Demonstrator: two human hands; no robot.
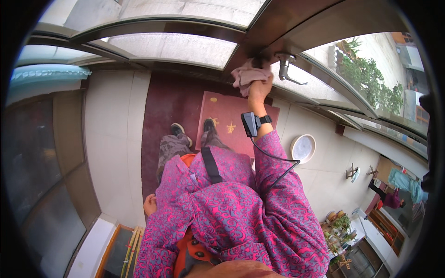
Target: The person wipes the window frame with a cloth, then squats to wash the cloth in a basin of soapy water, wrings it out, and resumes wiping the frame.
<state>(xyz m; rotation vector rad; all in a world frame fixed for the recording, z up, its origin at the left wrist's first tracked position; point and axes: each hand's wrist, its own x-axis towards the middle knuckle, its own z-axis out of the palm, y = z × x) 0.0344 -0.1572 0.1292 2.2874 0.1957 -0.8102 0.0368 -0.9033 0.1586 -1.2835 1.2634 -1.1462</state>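
Observation:
My right arm reaches up and forward to the brown metal door frame [296, 30]. In my right hand [262, 87] a crumpled pale pink cloth [246, 78] is bunched, its folds hanging on the left side of the fingers. The cloth lies against the frame, close to a lock fitting that it partly hides. Just right of my hand is a silver lever door handle [284, 69], which I do not grip. My left hand [149, 204] hangs low by my side, its fingers loosely bent and apart, with nothing visible in it.
Under my feet lies a dark red mat [160, 99], with a lighter red doormat [236, 118] on it. A round pale basin [303, 148] stands on the tiled floor to the right. Glass panes [176, 46] run along the front. Potted plants [338, 222] and a person [393, 200] are farther right.

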